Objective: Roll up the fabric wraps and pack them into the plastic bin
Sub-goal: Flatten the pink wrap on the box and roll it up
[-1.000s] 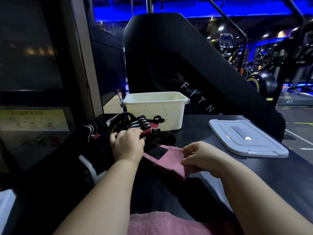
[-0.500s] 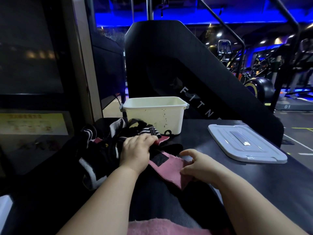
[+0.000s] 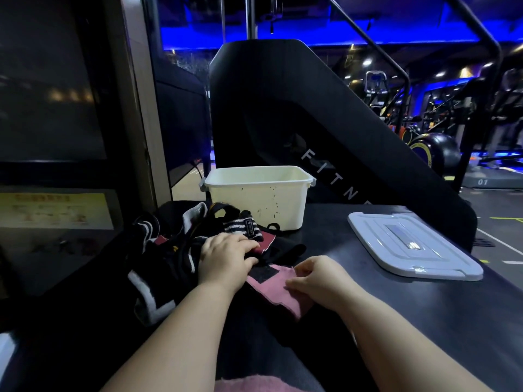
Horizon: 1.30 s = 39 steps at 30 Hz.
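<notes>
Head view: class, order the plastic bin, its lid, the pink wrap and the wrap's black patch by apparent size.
1. Plastic bin and lid: about alike, not ranked; the lid lies flat and nearer.
2. Pink wrap, partly hidden by the left hand and right hand.
3. Black patch.

Wrap pile [image 3: 169, 250] lying on desk [image 3: 396, 312] under left fingers [image 3: 245, 246], wrap [image 3: 271, 288] running to right fingers [image 3: 304, 267], bin [image 3: 256, 199] standing behind them, lid [image 3: 410, 244] lying further right
</notes>
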Motion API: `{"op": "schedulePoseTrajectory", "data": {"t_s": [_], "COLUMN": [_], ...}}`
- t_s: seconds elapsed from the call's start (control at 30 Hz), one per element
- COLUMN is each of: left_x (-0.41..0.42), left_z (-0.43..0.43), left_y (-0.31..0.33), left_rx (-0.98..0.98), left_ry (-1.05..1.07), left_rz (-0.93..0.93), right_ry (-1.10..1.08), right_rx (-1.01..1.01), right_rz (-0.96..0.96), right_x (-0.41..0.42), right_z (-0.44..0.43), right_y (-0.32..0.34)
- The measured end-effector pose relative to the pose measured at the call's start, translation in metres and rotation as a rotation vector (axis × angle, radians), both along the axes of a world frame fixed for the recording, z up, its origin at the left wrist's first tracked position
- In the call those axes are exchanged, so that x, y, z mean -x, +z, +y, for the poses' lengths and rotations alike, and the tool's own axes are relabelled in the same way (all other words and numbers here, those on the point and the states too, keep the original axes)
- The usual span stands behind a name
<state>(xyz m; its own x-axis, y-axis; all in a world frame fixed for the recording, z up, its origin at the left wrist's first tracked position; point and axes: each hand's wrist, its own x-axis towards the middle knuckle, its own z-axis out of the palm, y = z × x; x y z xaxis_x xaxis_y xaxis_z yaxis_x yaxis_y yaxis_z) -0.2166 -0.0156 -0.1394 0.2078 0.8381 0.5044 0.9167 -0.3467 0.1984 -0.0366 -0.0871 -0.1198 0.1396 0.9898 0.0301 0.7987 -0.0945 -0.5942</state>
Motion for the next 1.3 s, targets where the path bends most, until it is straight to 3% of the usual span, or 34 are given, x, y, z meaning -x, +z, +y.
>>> {"op": "schedulePoseTrajectory", "data": {"t_s": [0.37, 0.5, 0.83, 1.1, 1.17, 1.3], "left_x": [-0.001, 0.004, 0.011, 0.006, 0.005, 0.0], "left_z": [-0.002, 0.0, 0.01, 0.006, 0.004, -0.002], "left_y": [0.006, 0.008, 0.012, 0.008, 0.006, 0.005], "left_rx": [-0.214, -0.275, -0.314, -0.34, -0.309, -0.056], "left_ry": [0.055, 0.096, 0.135, -0.12, -0.157, -0.196], "left_rz": [-0.072, -0.017, -0.026, -0.057, -0.024, 0.062], "right_ry": [0.027, 0.042, 0.103, 0.094, 0.063, 0.015], "right_rx": [-0.007, 0.018, 0.082, 0.028, -0.008, -0.032], "right_rz": [0.069, 0.065, 0.044, -0.095, -0.075, -0.066], "right_x": [-0.006, -0.009, -0.027, -0.03, -0.029, -0.029], "right_z": [-0.012, -0.017, -0.024, -0.021, -0.02, -0.02], "right_y": [0.013, 0.017, 0.031, 0.021, 0.017, 0.011]}}
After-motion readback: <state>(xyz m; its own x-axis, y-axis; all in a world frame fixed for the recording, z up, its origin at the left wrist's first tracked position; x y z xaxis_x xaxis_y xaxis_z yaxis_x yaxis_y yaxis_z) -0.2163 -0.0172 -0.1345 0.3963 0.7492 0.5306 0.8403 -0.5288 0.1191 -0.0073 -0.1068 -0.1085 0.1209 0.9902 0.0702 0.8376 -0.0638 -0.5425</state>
